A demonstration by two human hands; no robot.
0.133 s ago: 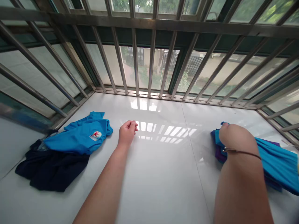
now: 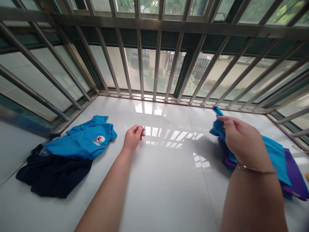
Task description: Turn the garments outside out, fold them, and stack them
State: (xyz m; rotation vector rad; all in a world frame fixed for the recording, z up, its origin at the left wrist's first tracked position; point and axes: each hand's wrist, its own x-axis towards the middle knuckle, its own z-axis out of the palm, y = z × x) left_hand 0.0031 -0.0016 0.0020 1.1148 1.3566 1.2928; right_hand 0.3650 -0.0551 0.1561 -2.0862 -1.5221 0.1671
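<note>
Blue garment [image 2: 270, 151], bright and lightweight, is pinched at one corner by the right hand [image 2: 241, 138], which lifts that corner off a white glossy ledge [image 2: 164, 180]. Beneath and just beyond that hand lies purple cloth [image 2: 294, 174], touching the blue one. The left hand [image 2: 132, 137] rests empty on the ledge, fingers loosely curled, well apart from the right. Just beside the left hand, on its outer side, lies a blue shirt [image 2: 84, 140] over dark navy clothing [image 2: 50, 175]. Judging by the grip, the step is picking up the garment; drawing it clear would call for separating it from the purple cloth. The shirt bears a small red-and-white emblem [image 2: 98, 140]; no writing is readable. Metal window bars [image 2: 156, 64] stand beyond both hands.
</note>
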